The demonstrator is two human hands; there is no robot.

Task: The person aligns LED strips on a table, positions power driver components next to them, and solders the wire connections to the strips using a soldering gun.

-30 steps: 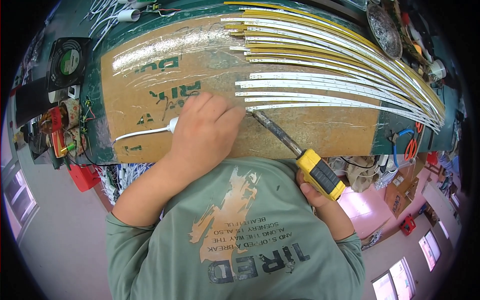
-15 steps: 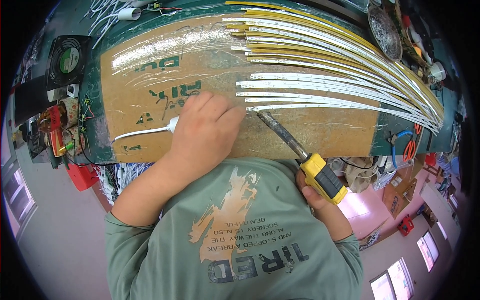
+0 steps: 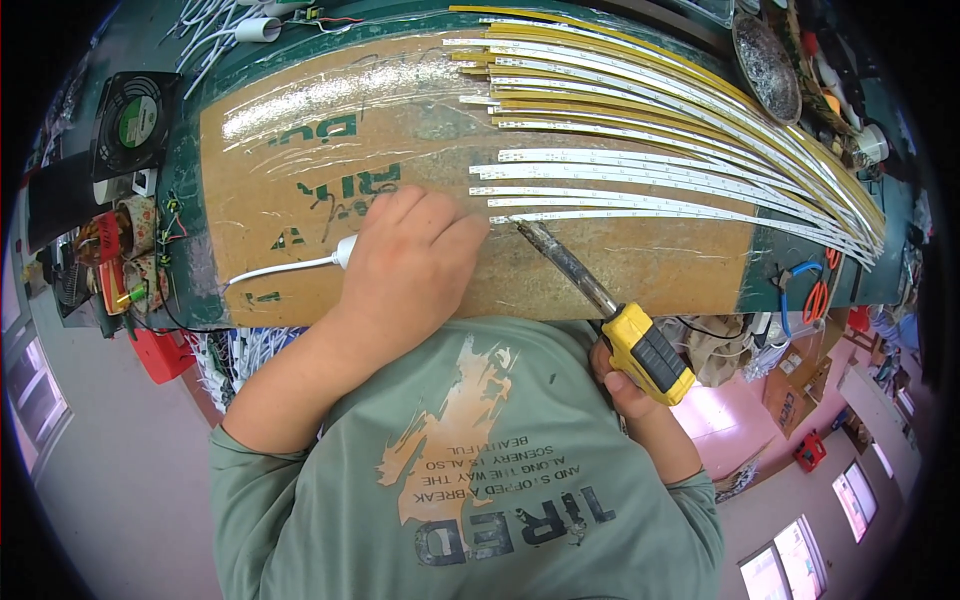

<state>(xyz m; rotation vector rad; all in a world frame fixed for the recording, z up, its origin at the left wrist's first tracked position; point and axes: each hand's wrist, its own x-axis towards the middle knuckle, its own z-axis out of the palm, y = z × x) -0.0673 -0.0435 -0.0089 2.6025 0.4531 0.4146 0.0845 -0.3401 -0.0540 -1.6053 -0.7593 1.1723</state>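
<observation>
My left hand (image 3: 415,250) is closed, back upward, over the cardboard. A white cylindrical cable fitting (image 3: 346,251) sticks out of its left side, trailing a white cable (image 3: 285,267); its other end is hidden by the fingers. In my right hand (image 3: 628,394), near the table's front edge, is a soldering iron (image 3: 648,352) with a yellow and black handle. Its dark tip points up and left, close by the end of the nearest white LED strip (image 3: 620,213). Whether tip and strip touch, I cannot tell. My left fingertips are hidden beside that strip end.
More white and yellow-edged LED strips (image 3: 640,85) fan out across the right. A cardboard sheet (image 3: 380,115) covers the green table. A fan (image 3: 135,122) stands at left; pliers (image 3: 787,290) and orange-handled scissors (image 3: 818,298) lie at right. White cables (image 3: 205,45) lie back left.
The soldering iron's tip has shifted very slightly up and to the right. My left hand and the white fitting have stayed almost still.
</observation>
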